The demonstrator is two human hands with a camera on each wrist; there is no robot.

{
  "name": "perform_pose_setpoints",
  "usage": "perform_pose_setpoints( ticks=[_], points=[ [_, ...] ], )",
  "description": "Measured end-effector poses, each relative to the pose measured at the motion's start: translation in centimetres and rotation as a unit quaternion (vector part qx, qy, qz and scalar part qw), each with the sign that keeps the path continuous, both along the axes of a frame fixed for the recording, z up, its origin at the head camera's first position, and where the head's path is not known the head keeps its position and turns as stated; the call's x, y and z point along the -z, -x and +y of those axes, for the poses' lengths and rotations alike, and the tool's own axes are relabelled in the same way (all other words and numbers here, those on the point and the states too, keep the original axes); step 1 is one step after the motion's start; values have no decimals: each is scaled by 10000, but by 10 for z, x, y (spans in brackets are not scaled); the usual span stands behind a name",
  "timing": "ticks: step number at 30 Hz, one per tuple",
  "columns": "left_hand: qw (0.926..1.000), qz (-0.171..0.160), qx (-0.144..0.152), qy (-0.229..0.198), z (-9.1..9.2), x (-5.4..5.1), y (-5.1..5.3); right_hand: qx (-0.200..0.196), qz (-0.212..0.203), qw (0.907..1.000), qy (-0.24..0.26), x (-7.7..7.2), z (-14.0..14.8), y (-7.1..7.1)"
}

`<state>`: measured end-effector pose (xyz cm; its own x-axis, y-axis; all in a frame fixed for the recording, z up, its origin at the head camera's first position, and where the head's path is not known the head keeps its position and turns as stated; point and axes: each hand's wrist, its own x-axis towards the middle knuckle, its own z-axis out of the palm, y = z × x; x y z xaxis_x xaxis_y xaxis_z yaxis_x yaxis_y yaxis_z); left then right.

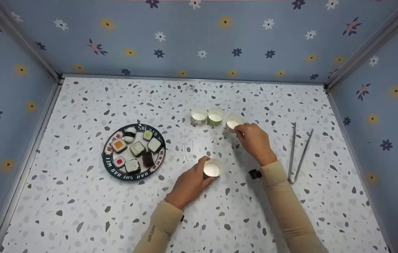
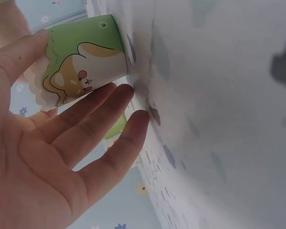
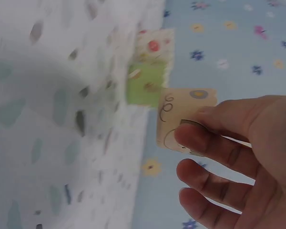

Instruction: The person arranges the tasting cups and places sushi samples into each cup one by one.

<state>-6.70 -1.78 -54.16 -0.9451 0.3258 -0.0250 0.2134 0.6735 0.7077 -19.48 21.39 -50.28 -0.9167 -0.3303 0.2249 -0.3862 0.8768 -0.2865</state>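
A green paper cup (image 2: pixel 93 55) with a cartoon dog stands near the middle of the table. My left hand (image 1: pixel 192 182) holds it between thumb and forefinger, the other fingers spread beside it. Farther back, my right hand (image 1: pixel 254 142) pinches the rim of a beige paper cup (image 3: pixel 174 117) with thumb and forefinger. To the left of that cup, two more paper cups stand side by side, a patterned one (image 1: pixel 199 116) and a green one (image 1: pixel 215 117). A small gap parts them from the beige cup.
A round plate (image 1: pixel 134 178) with several sushi pieces (image 1: pixel 137 149) sits on the left. Metal tongs (image 1: pixel 291 154) lie spread apart on the right. Flowered blue panels (image 1: pixel 199 38) wall the speckled table (image 1: pixel 90 211) at the back and sides.
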Motion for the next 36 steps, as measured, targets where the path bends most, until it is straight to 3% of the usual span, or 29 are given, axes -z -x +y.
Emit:
perform_pose_setpoints(
  ticks=[6,14,26,32,36],
  points=[
    [10000,-42,9,-55,-1,-1,1,261,-428,9987,-65,11,2,28],
    [10000,-56,-17,-72,0,-1,2,416,-785,9960,-57,19,0,42],
    [9999,83,27,-66,-1,0,-1,407,-873,9953,56,30,-2,47],
    [10000,-38,14,-70,-1,-1,0,512,-933,9943,-33,25,-2,43],
    [10000,-72,-4,-69,-1,-1,0,477,-663,9967,26,18,-2,33]
  ],
)
